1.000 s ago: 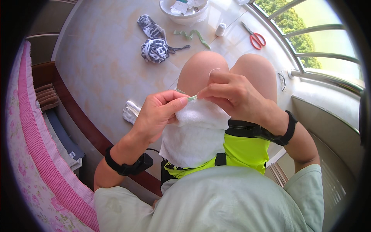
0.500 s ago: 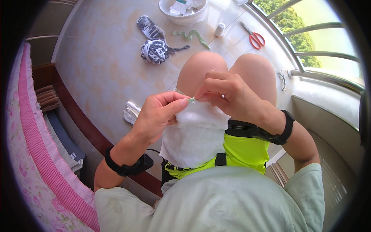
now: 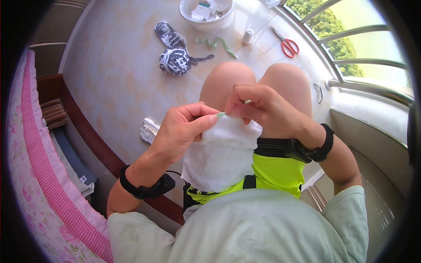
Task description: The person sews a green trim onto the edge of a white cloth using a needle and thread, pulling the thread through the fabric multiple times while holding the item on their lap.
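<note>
A white cloth (image 3: 215, 160) with a fluffy surface lies over my lap and left thigh. At its far edge, my left hand (image 3: 182, 127) pinches the cloth and a narrow green ribbon (image 3: 221, 115) between thumb and fingers. My right hand (image 3: 258, 103) is closed in a pinch just right of the ribbon, its fingertips touching the cloth edge. Whatever sits between those fingertips is too small to make out. A bit of green shows behind the right fingers. Both wrists carry black bands with small devices.
On the tiled floor ahead lie grey-and-white yarn (image 3: 174, 60), a loose green ribbon piece (image 3: 218, 44), a white thread spool (image 3: 247, 37) and red-handled scissors (image 3: 287, 46). A white basin (image 3: 206, 21) holds scraps. Glasses (image 3: 319, 93) rest at right, a white bundle (image 3: 149, 130) at left.
My right hand has shifted slightly right, and its fingers have turned at the cloth edge. My left hand still grips the same spot. A fine thread seen above the right hand no longer shows.
</note>
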Motion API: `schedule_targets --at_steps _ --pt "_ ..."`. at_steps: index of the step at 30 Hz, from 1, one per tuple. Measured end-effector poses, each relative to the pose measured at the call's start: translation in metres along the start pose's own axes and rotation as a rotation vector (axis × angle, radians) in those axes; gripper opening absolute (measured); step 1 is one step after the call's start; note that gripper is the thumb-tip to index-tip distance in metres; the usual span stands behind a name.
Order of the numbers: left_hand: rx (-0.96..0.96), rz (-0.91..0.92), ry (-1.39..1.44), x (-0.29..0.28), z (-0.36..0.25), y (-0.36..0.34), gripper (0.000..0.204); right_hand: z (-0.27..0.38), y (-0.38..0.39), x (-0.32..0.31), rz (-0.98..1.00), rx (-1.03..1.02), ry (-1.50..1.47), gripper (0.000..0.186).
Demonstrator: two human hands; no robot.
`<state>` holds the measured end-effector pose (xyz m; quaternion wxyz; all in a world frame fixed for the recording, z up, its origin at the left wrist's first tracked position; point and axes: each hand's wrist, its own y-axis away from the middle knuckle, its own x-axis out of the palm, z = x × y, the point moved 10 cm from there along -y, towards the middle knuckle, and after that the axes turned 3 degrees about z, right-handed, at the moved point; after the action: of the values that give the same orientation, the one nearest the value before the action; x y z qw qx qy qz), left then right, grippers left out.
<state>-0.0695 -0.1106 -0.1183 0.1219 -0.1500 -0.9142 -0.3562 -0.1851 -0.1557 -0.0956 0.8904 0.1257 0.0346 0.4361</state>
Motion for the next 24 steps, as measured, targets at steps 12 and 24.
schedule_targets --at_steps 12,24 --pt "0.021 0.102 -0.009 0.011 -0.006 -0.008 0.015 -0.009 -0.003 -0.005 0.112 0.006 -0.144 0.009" --pt "0.036 0.110 0.067 0.018 -0.003 -0.015 0.010 -0.018 -0.003 -0.004 0.096 -0.022 -0.372 0.007"
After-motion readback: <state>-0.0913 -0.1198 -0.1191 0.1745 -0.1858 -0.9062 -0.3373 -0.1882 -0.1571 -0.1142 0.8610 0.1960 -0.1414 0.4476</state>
